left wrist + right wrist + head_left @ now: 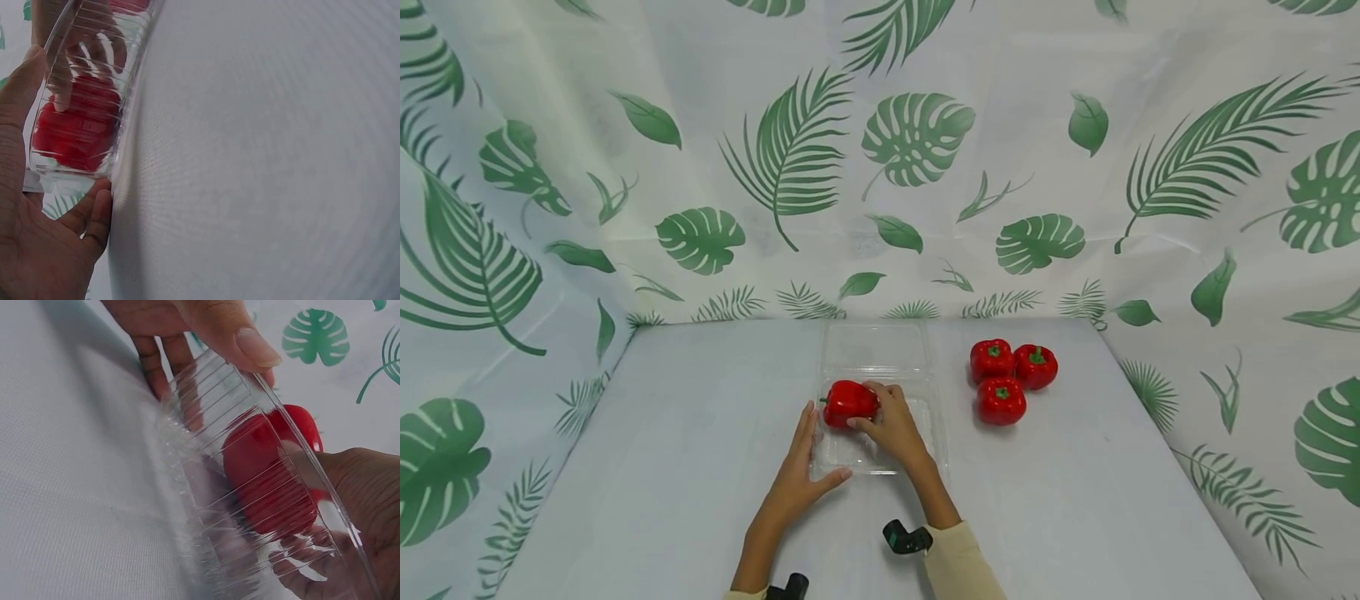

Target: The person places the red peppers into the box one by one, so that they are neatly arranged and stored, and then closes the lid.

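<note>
A clear plastic clamshell box (pixel 842 460) lies opened out on the table, its lid (pixel 876 346) folded back toward the wall. My right hand (pixel 897 429) grips a red bell pepper (pixel 847 404) in the box's left rear part, thumb in front and fingers behind. The pepper lies on its side, its green stem pointing left. Along the box's left side rests my left hand (pixel 797 479), fingers straight and thumb spread toward the front edge. In the right wrist view the pepper (pixel 269 475) shows through the ribbed wall, with the left thumb at the rim.
Three more red bell peppers (pixel 1000 401) stand close together on the white table (pixel 1075 467), right of the box. A leaf-patterned cloth (pixel 940 250) hangs behind the table and along both sides. Each wrist wears a small black camera (pixel 906 537).
</note>
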Demonstrator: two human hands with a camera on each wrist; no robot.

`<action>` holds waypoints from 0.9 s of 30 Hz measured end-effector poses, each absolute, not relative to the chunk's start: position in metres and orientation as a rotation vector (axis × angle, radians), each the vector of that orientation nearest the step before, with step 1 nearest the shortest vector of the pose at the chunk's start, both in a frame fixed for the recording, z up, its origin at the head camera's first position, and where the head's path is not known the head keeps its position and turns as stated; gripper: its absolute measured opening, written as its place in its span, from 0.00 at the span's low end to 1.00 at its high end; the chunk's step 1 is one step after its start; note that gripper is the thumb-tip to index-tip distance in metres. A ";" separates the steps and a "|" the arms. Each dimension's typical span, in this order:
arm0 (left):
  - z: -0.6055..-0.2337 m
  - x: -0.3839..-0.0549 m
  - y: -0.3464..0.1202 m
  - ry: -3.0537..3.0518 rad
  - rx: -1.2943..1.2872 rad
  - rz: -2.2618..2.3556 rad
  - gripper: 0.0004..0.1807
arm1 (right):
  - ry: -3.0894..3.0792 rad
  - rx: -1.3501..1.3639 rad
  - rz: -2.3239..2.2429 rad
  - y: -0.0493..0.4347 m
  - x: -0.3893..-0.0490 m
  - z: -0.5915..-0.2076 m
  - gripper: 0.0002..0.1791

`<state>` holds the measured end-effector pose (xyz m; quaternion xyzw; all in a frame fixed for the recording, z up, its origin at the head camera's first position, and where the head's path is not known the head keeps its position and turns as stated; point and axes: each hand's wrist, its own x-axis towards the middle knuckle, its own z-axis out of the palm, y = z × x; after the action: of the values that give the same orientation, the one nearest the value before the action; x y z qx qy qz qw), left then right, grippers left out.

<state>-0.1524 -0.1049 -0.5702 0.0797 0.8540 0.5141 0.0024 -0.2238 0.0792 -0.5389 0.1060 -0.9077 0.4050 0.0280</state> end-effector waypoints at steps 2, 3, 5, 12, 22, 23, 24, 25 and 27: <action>-0.570 -0.153 -0.105 2.680 0.256 1.616 0.60 | -2.795 0.329 1.262 0.079 -0.224 -0.539 0.38; -0.570 -0.153 -0.105 2.680 0.256 1.616 0.60 | -2.793 0.329 1.270 0.079 -0.224 -0.539 0.38; -0.571 -0.153 -0.105 2.683 0.257 1.616 0.60 | -2.793 0.330 1.281 0.079 -0.224 -0.538 0.38; -0.571 -0.154 -0.104 2.667 0.259 1.634 0.60 | -2.758 0.369 1.343 0.080 -0.223 -0.536 0.37; -0.573 -0.154 -0.105 2.656 0.278 1.650 0.60 | -2.782 0.356 1.333 0.082 -0.223 -0.538 0.38; -0.573 -0.154 -0.105 2.655 0.277 1.650 0.60 | -2.782 0.348 1.329 0.083 -0.223 -0.538 0.38; -0.573 -0.154 -0.105 2.655 0.275 1.649 0.60 | -2.784 0.336 1.330 0.084 -0.223 -0.537 0.38; -0.573 -0.154 -0.105 2.655 0.273 1.646 0.60 | -2.781 0.328 1.329 0.084 -0.222 -0.535 0.37; -0.572 -0.154 -0.105 2.654 0.266 1.643 0.60 | -2.761 0.315 1.333 0.087 -0.221 -0.532 0.36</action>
<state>-0.1541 -0.1048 -0.5725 0.0850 0.8472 0.5244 0.0043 -0.2209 0.0867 -0.5315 0.1023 -0.8955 0.4322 0.0299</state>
